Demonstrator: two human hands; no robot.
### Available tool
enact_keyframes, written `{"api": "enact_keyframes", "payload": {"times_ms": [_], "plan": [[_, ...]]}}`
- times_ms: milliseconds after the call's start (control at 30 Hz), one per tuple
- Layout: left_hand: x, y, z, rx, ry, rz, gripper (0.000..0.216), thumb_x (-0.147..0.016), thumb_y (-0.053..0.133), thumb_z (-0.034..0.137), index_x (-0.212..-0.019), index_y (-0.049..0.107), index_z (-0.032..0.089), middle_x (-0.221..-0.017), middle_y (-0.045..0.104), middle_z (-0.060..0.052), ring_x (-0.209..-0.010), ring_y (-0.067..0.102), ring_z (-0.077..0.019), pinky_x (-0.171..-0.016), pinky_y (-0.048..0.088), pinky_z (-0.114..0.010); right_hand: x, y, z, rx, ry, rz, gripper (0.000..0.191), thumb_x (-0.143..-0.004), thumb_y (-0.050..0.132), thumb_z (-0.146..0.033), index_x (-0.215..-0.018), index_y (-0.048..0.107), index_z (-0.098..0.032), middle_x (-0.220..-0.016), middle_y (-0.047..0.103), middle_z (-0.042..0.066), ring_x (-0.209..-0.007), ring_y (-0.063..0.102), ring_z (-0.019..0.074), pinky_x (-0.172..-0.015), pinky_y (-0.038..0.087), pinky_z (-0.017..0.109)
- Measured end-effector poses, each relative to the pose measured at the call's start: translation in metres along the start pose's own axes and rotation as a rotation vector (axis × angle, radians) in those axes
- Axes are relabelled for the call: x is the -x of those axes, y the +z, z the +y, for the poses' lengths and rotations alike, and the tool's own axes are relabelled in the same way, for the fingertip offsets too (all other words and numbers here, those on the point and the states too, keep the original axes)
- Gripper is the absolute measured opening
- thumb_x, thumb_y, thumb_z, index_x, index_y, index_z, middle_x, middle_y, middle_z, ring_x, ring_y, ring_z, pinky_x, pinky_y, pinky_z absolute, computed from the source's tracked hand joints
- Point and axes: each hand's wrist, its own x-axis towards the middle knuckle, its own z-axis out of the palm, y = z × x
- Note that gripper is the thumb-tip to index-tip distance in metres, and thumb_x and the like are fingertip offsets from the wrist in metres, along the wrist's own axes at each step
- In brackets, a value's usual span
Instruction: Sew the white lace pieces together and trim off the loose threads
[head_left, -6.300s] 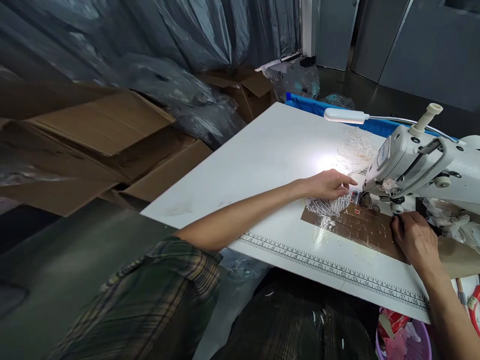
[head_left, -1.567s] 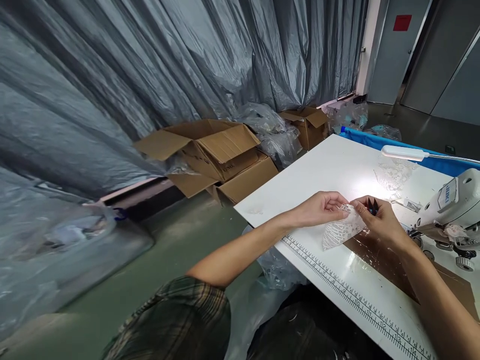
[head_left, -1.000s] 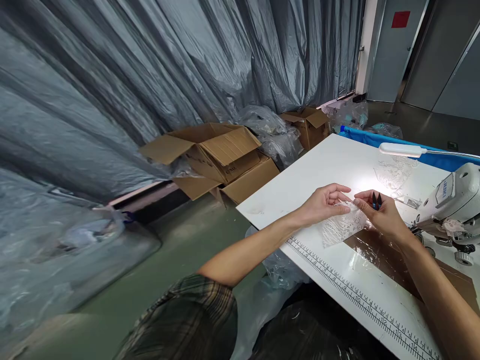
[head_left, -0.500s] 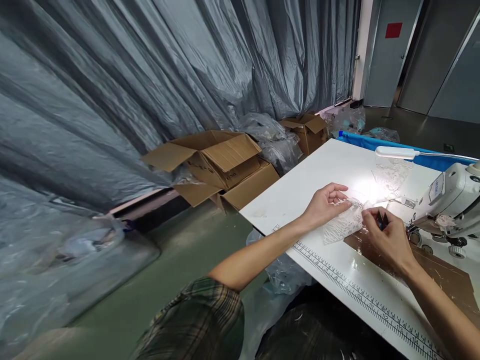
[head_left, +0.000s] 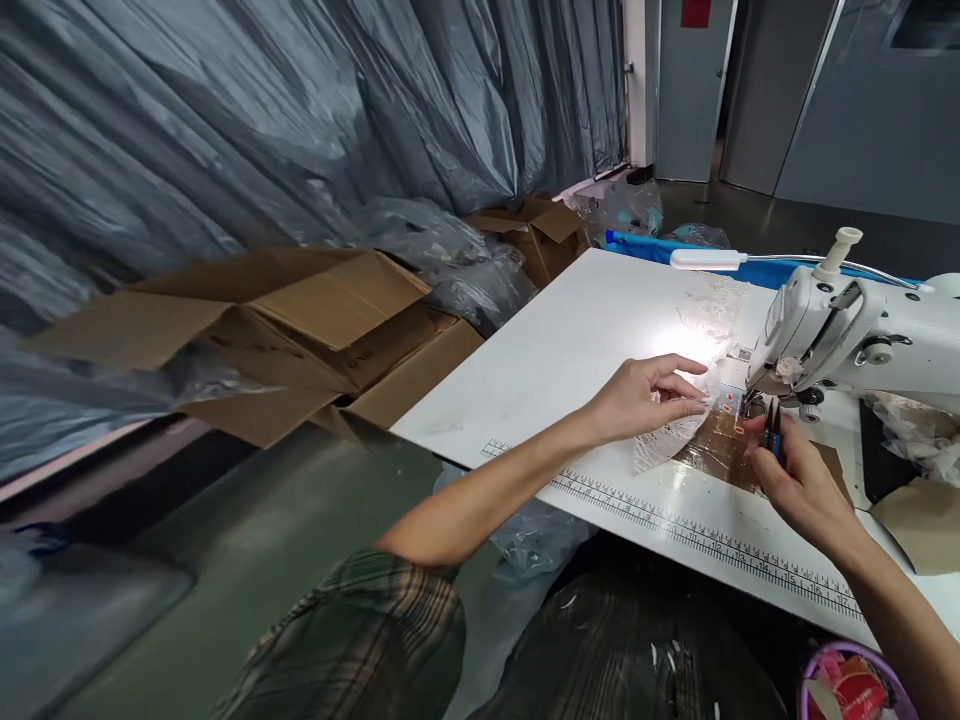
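Observation:
My left hand (head_left: pixel 649 397) pinches the edge of a piece of white lace fabric (head_left: pixel 660 442), which hangs over the table beneath the fingers. A pair of thread snips (head_left: pixel 772 432), dark-bladed with blue on the handle, is held in my right hand (head_left: pixel 799 480), its tips pointing up and away from me. That hand is just right of the lace and apart from it, in front of the sewing machine (head_left: pixel 787 325). More lace (head_left: pixel 712 300) lies beyond my left hand under the bright lamp (head_left: pixel 705 260).
The white table (head_left: pixel 510 370) has a ruler scale (head_left: pixel 675 520) along its near edge. Brown film (head_left: pixel 720 455) covers part of it before the machine. Open cardboard boxes (head_left: pixel 337 310) and plastic bags (head_left: pixel 457 260) stand left. A purple bin (head_left: pixel 810 665) sits below right.
The view has swung right, showing more of the sewing machine and the bin. My right hand has moved off the lace, with the snips upright in it; my left hand still pinches the lace.

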Motion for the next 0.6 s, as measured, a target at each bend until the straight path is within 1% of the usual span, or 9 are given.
{"api": "enact_keyframes", "payload": {"times_ms": [67, 133, 233, 300, 333, 367, 433, 533, 600], "plan": [[-0.005, 0.0, -0.002, 0.025, 0.045, -0.018, 0.039, -0.08, 0.077, 0.028, -0.115, 0.065, 0.017, -0.085, 0.075, -0.003, -0.086, 0.069, -0.0169, -0.09, 0.051, -0.034, 0.006, -0.007, 0.004, -0.038, 0.011, -0.039, 0.021, -0.084, 0.05, -0.036, -0.096, 0.06, -0.023, -0.074, 0.066, 0.003, -0.062, 0.058, 0.0174, -0.057, 0.047, 0.031], [-0.007, 0.002, -0.001, 0.129, 0.092, -0.103, 0.041, -0.081, 0.075, 0.028, -0.119, 0.062, 0.017, -0.087, 0.072, -0.003, -0.086, 0.067, -0.0153, -0.09, 0.052, -0.033, 0.012, -0.012, 0.005, -0.067, -0.062, -0.042, 0.021, -0.089, 0.049, -0.037, -0.099, 0.061, -0.023, -0.077, 0.067, 0.004, -0.068, 0.061, 0.0183, -0.061, 0.05, 0.032], [-0.001, 0.005, 0.008, 0.343, 0.082, -0.422, 0.045, -0.082, 0.072, 0.027, -0.124, 0.059, 0.017, -0.087, 0.067, -0.003, -0.08, 0.066, -0.0134, -0.078, 0.054, -0.028, 0.023, -0.015, 0.001, -0.094, -0.216, 0.02, 0.02, -0.093, 0.05, -0.038, -0.095, 0.064, -0.024, -0.093, 0.067, 0.007, -0.079, 0.062, 0.0189, -0.067, 0.052, 0.032], [0.005, 0.008, 0.017, 0.408, 0.018, -0.632, 0.046, -0.083, 0.071, 0.025, -0.127, 0.058, 0.017, -0.086, 0.065, -0.002, -0.077, 0.065, -0.0129, -0.07, 0.054, -0.025, 0.032, -0.012, -0.003, -0.164, -0.245, -0.013, 0.021, -0.092, 0.054, -0.041, -0.1, 0.065, -0.024, -0.088, 0.065, 0.005, -0.072, 0.06, 0.0169, -0.062, 0.05, 0.029], [0.008, 0.009, 0.021, 0.41, -0.018, -0.688, 0.047, -0.083, 0.071, 0.024, -0.128, 0.057, 0.018, -0.086, 0.064, -0.002, -0.075, 0.064, -0.0125, -0.067, 0.053, -0.024, 0.036, -0.01, -0.004, -0.211, -0.223, -0.057, 0.025, -0.091, 0.058, -0.043, -0.105, 0.065, -0.024, -0.082, 0.064, 0.003, -0.065, 0.057, 0.015, -0.057, 0.048, 0.027], [0.011, 0.01, 0.023, 0.401, -0.052, -0.705, 0.048, -0.083, 0.072, 0.023, -0.129, 0.057, 0.018, -0.086, 0.065, -0.002, -0.072, 0.064, -0.0118, -0.064, 0.052, -0.023, 0.04, -0.006, -0.005, -0.254, -0.177, -0.102, 0.03, -0.088, 0.063, -0.046, -0.108, 0.064, -0.024, -0.076, 0.061, 0.001, -0.059, 0.053, 0.0131, -0.052, 0.046, 0.026], [0.014, 0.012, 0.023, 0.359, -0.105, -0.662, 0.051, -0.082, 0.073, 0.023, -0.13, 0.056, 0.018, -0.088, 0.066, -0.002, -0.07, 0.063, -0.0104, -0.061, 0.05, -0.022, 0.045, 0.001, -0.005, -0.304, -0.042, -0.148, 0.039, -0.08, 0.071, -0.051, -0.106, 0.065, -0.023, -0.071, 0.06, -0.001, -0.053, 0.049, 0.0109, -0.047, 0.042, 0.024], [0.014, 0.016, 0.014, 0.292, -0.15, -0.567, 0.051, -0.082, 0.074, 0.024, -0.13, 0.056, 0.017, -0.093, 0.069, -0.004, -0.073, 0.064, -0.0102, -0.064, 0.05, -0.022, 0.045, 0.009, -0.003, -0.313, 0.13, -0.127, 0.042, -0.074, 0.075, -0.059, -0.085, 0.066, -0.02, -0.067, 0.062, 0.001, -0.053, 0.05, 0.0113, -0.046, 0.043, 0.024], [0.013, 0.019, 0.007, 0.27, -0.164, -0.535, 0.052, -0.081, 0.075, 0.024, -0.129, 0.056, 0.017, -0.098, 0.071, -0.006, -0.08, 0.067, -0.0119, -0.069, 0.051, -0.024, 0.043, 0.011, -0.001, -0.312, 0.164, -0.113, 0.045, -0.071, 0.075, -0.063, -0.078, 0.064, -0.019, -0.064, 0.061, 0.001, -0.053, 0.05, 0.0119, -0.046, 0.042, 0.025]]}}
